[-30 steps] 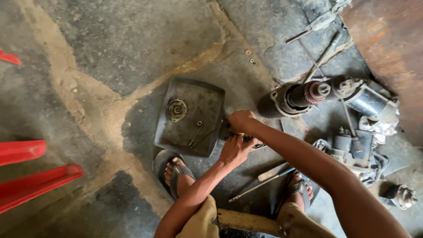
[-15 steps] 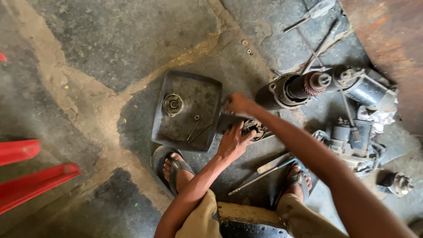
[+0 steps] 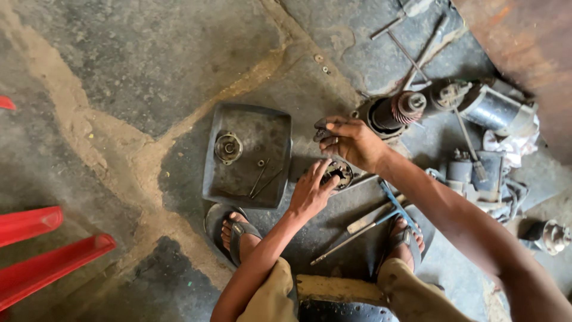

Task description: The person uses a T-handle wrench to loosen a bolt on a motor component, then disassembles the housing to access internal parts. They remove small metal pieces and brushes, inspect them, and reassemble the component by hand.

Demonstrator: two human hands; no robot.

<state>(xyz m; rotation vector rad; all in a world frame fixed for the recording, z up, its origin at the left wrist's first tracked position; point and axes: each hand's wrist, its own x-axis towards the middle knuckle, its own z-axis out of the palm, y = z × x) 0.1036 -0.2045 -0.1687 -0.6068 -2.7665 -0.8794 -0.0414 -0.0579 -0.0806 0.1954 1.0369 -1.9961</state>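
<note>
**Greasy round part held on the floor**

Dark, oily metal: a round end-cover part (image 3: 339,173) lies flat on the concrete floor (image 3: 119,71), just beside a shallow grey metal tray (image 3: 280,125). Being round, it shows no long axis; its open face points up. The left hand (image 3: 310,192) curls narrowly on its rim; the right hand (image 3: 353,142) pinches a small dark piece (image 3: 320,132). Greasy fingers could let that piece slip among nearby tools.

hands: 2 (left hand (image 3: 311,192), right hand (image 3: 351,142)) | metal tray (image 3: 247,119): 1, at 9 o'clock of hands | sandalled feet: 2 | red bars (image 3: 36,244): 2, at 8 o'clock | screwdriver (image 3: 357,229): 1
</note>
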